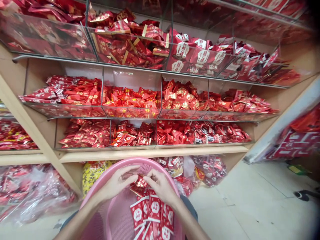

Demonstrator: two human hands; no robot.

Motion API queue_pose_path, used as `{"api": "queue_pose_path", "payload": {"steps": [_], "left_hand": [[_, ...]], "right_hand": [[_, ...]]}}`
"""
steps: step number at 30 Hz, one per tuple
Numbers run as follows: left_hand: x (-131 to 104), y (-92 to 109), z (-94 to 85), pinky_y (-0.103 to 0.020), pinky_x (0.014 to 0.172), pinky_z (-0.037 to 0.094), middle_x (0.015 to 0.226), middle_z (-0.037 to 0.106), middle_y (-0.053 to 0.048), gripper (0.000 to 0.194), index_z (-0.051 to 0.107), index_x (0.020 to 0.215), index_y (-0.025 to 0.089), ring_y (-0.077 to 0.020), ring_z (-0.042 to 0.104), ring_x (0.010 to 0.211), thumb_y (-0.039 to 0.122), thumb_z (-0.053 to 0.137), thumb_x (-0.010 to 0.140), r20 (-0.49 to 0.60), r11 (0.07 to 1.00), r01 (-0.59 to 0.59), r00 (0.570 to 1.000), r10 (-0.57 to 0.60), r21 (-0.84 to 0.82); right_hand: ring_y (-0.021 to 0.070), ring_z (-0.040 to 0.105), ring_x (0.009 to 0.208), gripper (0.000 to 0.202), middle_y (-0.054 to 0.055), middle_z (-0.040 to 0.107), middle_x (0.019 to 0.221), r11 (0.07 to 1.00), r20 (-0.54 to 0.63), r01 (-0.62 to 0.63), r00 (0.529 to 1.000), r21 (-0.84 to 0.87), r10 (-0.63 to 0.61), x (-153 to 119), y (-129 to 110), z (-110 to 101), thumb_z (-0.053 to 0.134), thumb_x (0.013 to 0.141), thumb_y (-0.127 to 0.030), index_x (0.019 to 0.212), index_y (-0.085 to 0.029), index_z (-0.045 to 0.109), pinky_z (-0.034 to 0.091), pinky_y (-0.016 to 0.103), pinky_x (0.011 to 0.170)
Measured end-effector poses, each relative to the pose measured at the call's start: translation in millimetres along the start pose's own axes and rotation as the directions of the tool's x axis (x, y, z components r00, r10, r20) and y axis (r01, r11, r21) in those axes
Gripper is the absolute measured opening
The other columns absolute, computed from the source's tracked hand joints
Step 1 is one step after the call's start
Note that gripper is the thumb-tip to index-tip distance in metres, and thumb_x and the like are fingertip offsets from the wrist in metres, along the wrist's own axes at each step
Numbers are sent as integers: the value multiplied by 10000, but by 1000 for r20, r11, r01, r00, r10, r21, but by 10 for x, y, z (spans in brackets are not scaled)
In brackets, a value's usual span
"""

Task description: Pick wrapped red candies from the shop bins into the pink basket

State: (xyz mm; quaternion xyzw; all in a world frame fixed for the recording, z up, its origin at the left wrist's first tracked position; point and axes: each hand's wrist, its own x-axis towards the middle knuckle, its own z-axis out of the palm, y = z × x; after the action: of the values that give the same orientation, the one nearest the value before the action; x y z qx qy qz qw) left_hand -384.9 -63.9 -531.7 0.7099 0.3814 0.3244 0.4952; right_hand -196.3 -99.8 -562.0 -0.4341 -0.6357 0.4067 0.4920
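Observation:
A pink plastic basket (pixel 117 218) sits at the front, with several red packets (pixel 155 208) printed with white round labels heaped in its right part. My right hand (pixel 157 183) is over the basket, thumb and fingertips closed on a small shiny red packet (pixel 140 182) with light print. Facing it, my left hand (pixel 120 181) has its thumb and fingers apart beside that packet. Whether the left fingertips touch the packet, I cannot tell. Part of the heap beneath is hidden by my right hand and forearm.
Wooden shelves hold clear bins of red packets (pixel 132 100) behind the basket. A yellow patterned bag (pixel 95 173) stands left of it. Clear plastic bags (pixel 210 170) of packets lie to its right, another (pixel 37 190) at far left. Tiled floor (pixel 240 203) extends right.

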Motion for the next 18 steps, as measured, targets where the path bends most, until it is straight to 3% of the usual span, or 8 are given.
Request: {"api": "queue_pose_path", "payload": {"steps": [2, 4, 6, 8, 10, 13, 18], "left_hand": [[39, 13, 24, -299, 828, 469, 938, 697, -41, 256, 679, 928, 189, -206, 615, 906, 360, 591, 759, 47, 999, -21, 999, 20, 24], [83, -6, 28, -269, 725, 479, 787, 697, -27, 225, 695, 804, 168, -181, 617, 760, 363, 591, 760, 3, 999, -27, 1000, 27, 25], [118, -58, 0, -251, 669, 476, 712, 681, -12, 223, 684, 735, 158, -160, 601, 680, 373, 629, 724, -143, 999, -1, 990, -4, -37], [135, -125, -46, -254, 665, 490, 698, 672, -7, 242, 662, 706, 150, -152, 599, 666, 387, 683, 662, -307, 983, 43, 947, -97, -177], [131, -184, -84, -272, 694, 511, 707, 664, -5, 274, 624, 677, 144, -144, 605, 678, 392, 723, 613, -392, 937, 60, 897, -202, -344], [97, -224, -86, -292, 751, 521, 724, 655, 3, 288, 564, 645, 144, -130, 611, 718, 363, 746, 601, -380, 867, 45, 887, -264, -496], [41, -215, -18, -300, 769, 524, 735, 644, 3, 264, 567, 668, 144, -131, 610, 730, 353, 725, 640, -283, 860, 87, 924, -258, -502]], "right_hand": [[94, 425, 585, 243, -43, 472, 621, 1000, 32, 8, 999, -9, -8, 81, -19, 21, 529, 821, -368, 681, -170, 533, 349, 199, 553], [89, 449, 574, 248, -47, 482, 615, 997, 6, -10, 1000, 74, 10, 169, -6, 73, 533, 817, -381, 688, -169, 535, 371, 196, 556], [94, 502, 592, 265, -40, 524, 651, 975, -44, -61, 996, 213, 72, 229, 45, 142, 532, 809, -422, 730, -169, 543, 414, 203, 573], [107, 556, 633, 298, -20, 574, 717, 936, -53, -133, 986, 327, 158, 241, 124, 216, 552, 783, -463, 788, -165, 556, 447, 212, 578], [118, 592, 655, 333, -6, 608, 746, 906, -2, -199, 977, 374, 215, 214, 210, 285, 606, 736, -475, 822, -156, 570, 458, 211, 565], [121, 618, 642, 341, -1, 638, 714, 882, 67, -233, 972, 409, 225, 158, 303, 359, 658, 694, -458, 794, -140, 587, 462, 213, 571], [105, 587, 536, 330, -10, 629, 583, 875, 22, -213, 974, 434, 226, 139, 322, 354, 623, 729, -463, 689, -141, 563, 446, 218, 558]]}}
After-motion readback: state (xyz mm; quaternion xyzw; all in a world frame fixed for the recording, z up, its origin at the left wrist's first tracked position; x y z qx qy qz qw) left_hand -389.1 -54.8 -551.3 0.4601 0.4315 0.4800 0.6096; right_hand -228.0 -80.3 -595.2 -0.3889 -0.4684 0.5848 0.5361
